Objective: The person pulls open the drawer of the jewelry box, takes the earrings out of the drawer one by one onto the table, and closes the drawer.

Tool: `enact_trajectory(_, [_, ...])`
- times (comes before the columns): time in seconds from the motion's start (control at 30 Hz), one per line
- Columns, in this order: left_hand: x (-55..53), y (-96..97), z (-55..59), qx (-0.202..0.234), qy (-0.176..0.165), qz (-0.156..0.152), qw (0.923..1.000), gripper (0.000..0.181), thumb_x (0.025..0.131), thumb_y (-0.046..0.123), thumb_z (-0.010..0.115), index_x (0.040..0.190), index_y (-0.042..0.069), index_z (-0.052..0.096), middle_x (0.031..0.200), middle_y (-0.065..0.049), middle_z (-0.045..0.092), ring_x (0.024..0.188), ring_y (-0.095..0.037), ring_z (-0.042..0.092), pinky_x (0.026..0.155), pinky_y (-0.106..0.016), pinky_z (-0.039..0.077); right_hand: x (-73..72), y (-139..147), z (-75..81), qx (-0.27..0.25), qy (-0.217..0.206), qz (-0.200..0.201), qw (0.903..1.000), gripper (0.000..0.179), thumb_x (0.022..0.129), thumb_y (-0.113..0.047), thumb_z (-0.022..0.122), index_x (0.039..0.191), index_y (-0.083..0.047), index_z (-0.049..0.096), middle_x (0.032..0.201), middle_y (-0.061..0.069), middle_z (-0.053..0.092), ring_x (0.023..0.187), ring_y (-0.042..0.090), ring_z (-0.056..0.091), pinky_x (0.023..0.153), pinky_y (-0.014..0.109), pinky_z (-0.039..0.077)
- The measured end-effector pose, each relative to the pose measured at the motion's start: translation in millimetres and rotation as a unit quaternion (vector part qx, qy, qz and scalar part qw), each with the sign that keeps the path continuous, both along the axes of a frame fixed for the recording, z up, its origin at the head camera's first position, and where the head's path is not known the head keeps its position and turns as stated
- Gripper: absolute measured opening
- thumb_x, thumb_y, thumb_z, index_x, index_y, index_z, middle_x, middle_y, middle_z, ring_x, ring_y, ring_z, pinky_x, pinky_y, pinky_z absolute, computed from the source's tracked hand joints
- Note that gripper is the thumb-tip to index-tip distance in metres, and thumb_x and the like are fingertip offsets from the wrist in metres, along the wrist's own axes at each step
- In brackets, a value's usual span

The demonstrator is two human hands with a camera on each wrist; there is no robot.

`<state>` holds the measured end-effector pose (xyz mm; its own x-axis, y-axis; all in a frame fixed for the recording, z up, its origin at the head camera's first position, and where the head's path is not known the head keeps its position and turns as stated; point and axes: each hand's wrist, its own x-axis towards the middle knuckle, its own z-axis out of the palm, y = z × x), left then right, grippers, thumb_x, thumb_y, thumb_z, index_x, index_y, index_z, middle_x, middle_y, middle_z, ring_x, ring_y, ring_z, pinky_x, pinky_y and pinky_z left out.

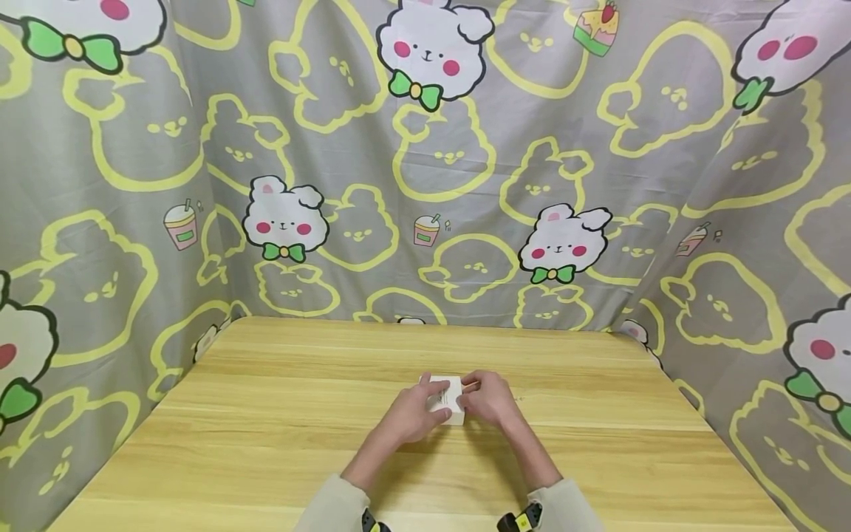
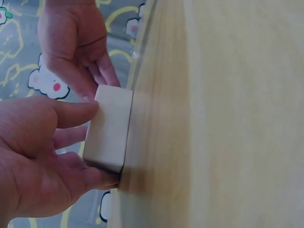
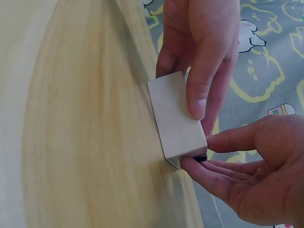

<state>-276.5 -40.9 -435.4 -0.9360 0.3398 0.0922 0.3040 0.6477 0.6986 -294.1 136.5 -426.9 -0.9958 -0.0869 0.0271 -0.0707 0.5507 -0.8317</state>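
Note:
A small white box (image 1: 454, 391) with dark print on its top lies on the wooden table. My left hand (image 1: 411, 411) holds it from the left, thumb along the near side and fingers reaching over the top and far side. At the right end is my right hand (image 1: 490, 400), thumb and a finger pinching that end. In the right wrist view the end of the box (image 3: 178, 116) stands partly open, with a dark gap by the right hand's (image 3: 266, 175) fingertips. From the left wrist view, only plain white faces of the box (image 2: 110, 128) show; its contents are hidden.
The wooden table (image 1: 299, 414) spreads out around the hands. A grey curtain (image 1: 359, 162) with rabbit and drink prints hangs behind it and on both sides.

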Motion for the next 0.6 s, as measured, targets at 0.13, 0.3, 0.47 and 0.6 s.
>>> enact_trajectory(0.13, [-2.7,2.4,-2.9,0.005,0.004,0.014,0.9999,0.054,0.093,0.020,0.075,0.143,0.006,0.058,0.158,-0.032,0.035,0.133,-0.046,0.050,0.105,-0.057,0.044,-0.3,0.2,-1.0,-0.013,-0.002,-0.005,0.9999,0.037,0.078,0.000,0.071,0.115,0.008,0.068,0.099,0.019,0.075,0.081,0.024,0.074,0.069,0.034,0.060])
enact_trajectory(0.3, [-4.3,2.4,-4.0,0.011,0.000,0.023,0.9997,0.056,0.091,0.019,0.076,0.143,0.004,0.057,0.158,-0.032,0.035,0.131,-0.046,0.052,0.105,-0.059,0.044,-0.1,-0.6,-1.0,-0.019,0.003,-0.008,0.9998,0.039,0.077,0.001,0.070,0.115,0.009,0.067,0.097,0.019,0.075,0.079,0.024,0.073,0.068,0.034,0.061])
enact_trajectory(0.47, [-6.1,-2.0,-2.0,0.020,-0.003,0.031,0.9993,0.059,0.091,0.020,0.076,0.145,0.005,0.055,0.157,-0.034,0.034,0.133,-0.053,0.048,0.108,-0.063,0.040,1.8,-0.7,1.6,-0.008,0.008,-0.012,0.9999,0.048,0.077,0.001,0.069,0.124,0.011,0.061,0.092,0.014,0.075,0.075,0.021,0.072,0.069,0.034,0.060])
enact_trajectory(0.6, [-9.5,-9.7,4.6,0.036,-0.002,0.065,0.9972,0.059,0.093,0.024,0.073,0.145,0.005,0.054,0.155,-0.036,0.035,0.137,-0.055,0.042,0.111,-0.065,0.034,3.5,1.6,7.8,0.043,0.032,-0.038,0.9978,0.050,0.085,-0.007,0.068,0.131,0.009,0.057,0.092,0.009,0.075,0.077,0.017,0.069,0.067,0.032,0.054])
